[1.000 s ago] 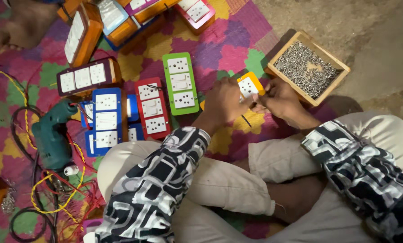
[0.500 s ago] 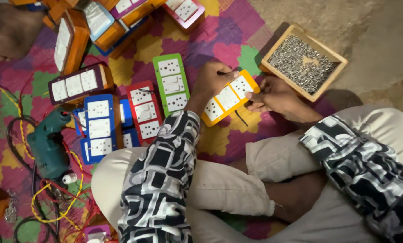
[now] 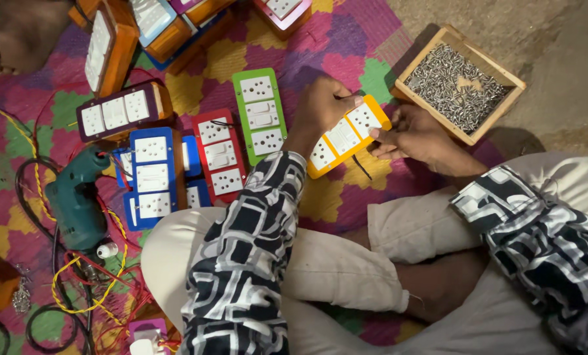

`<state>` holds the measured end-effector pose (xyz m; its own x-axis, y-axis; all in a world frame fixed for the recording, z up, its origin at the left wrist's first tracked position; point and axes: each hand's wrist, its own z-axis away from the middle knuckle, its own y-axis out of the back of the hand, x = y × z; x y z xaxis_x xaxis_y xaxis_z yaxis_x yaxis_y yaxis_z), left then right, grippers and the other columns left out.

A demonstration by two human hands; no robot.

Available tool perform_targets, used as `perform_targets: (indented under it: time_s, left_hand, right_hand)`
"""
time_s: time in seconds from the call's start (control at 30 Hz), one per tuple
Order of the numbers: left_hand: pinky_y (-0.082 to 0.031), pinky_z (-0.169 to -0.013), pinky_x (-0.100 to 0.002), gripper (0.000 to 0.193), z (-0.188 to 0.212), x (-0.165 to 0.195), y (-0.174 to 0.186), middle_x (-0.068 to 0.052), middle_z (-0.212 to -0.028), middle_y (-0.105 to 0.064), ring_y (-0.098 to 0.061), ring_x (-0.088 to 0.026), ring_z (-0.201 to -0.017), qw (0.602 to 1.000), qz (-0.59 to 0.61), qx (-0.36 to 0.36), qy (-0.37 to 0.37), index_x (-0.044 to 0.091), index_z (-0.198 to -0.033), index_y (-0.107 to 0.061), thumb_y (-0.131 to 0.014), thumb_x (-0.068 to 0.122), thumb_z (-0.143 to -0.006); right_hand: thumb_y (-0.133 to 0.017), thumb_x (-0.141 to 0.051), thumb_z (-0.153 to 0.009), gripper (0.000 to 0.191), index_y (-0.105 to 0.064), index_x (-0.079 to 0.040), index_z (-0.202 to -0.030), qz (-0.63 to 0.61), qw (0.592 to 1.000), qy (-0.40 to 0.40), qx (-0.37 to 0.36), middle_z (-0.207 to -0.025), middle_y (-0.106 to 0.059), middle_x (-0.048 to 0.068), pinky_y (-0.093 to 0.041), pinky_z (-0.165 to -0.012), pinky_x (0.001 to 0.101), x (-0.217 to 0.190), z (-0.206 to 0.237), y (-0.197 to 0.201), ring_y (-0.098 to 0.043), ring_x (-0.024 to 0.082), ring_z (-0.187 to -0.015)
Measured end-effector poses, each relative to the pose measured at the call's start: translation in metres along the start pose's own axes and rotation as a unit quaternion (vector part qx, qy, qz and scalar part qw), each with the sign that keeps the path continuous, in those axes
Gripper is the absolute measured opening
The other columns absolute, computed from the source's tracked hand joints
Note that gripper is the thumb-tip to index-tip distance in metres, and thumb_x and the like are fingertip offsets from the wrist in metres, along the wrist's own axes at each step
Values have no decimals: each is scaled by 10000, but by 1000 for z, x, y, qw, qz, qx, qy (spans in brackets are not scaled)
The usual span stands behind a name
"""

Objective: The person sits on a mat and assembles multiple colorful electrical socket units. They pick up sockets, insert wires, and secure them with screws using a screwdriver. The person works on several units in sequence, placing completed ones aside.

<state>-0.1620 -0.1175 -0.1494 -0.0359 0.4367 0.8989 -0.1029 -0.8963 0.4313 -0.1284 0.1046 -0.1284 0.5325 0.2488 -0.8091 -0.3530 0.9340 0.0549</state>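
Presently my left hand (image 3: 323, 108) grips the upper edge of the orange switch panel (image 3: 348, 137), fingers closed over it, and my right hand (image 3: 415, 136) pinches its right end. I hold the panel tilted above the patterned mat (image 3: 346, 39), between the green panel (image 3: 261, 117) and the wooden screw tray (image 3: 460, 83) near the mat's right edge.

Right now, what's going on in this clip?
A person sitting cross-legged on a patterned mat holds a yellow switch plate with both hands: the left hand on its upper edge, the right hand at its end. Green, red and blue plates lie in a row to the left, beside a teal drill. A wooden tray of screws sits past the right hand.
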Motion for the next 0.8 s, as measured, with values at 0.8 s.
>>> perform_targets:
  time_s: [0.8]
  left_hand:
    - [-520, -866, -551, 812, 52, 49, -35, -206, -1207, -624, -617, -394, -1114, 872, -488, -44, 2, -71, -1288, -589, -836, 325, -623]
  right_hand:
    - [-505, -250, -1168, 308, -520, 38, -1274, -11, 990, 92, 104, -1109, -674, 179, -604, -886, 410, -34, 7, 139, -716, 288, -996]
